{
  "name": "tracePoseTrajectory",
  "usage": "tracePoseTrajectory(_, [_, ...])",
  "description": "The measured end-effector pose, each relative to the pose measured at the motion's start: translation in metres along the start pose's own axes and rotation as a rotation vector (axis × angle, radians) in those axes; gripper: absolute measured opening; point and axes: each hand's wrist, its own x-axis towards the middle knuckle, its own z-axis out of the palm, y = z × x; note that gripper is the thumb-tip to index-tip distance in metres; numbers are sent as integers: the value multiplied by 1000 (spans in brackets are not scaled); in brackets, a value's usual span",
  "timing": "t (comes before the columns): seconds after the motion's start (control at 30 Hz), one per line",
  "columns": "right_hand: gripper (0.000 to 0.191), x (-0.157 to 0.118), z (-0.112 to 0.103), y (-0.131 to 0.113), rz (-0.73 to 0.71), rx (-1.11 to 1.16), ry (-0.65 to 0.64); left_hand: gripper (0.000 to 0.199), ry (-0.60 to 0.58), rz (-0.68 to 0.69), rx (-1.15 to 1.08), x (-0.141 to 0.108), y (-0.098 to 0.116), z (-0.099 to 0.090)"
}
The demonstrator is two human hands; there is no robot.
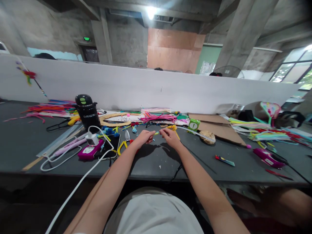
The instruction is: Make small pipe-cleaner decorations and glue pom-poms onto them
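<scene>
Starting from the left of the grey bench (pixel 146 166), with one small yellow-green piece (pixel 156 133) as centre of the clock: at ten o'clock, one heap of pipe cleaners (pixel 52 107), too tangled to be counted. Between nine and ten, one black bottle (pixel 87 113), upright. Between eight and nine, one magenta power block (pixel 88 153) with one white plug (pixel 92 139) on top; then one dark phone (pixel 106 148), partly covered by cable; then one hand tool with yellow handles (pixel 120 148), partly hidden behind the left forearm. At the centre, left hand (pixel 145 137) with fingers pinched together on the piece, too small to be recognised. At its other end, right hand (pixel 169 136) with fingertips curled close; not possible to tell whether gripping it. Just behind, one yellow glue gun (pixel 173 127), partly covered by the right hand. Between two and three, one green box (pixel 194 125); at three, one beige disc (pixel 207 137); near four, one cutter (pixel 225 160); past three, a second power block (pixel 268 158).
</scene>
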Motion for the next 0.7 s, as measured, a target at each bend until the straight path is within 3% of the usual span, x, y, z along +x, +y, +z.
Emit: tracePoseTrajectory(0.7, [27,-3,5,-2,-20,-75,-51,52,-15,60,67,2,-7,0])
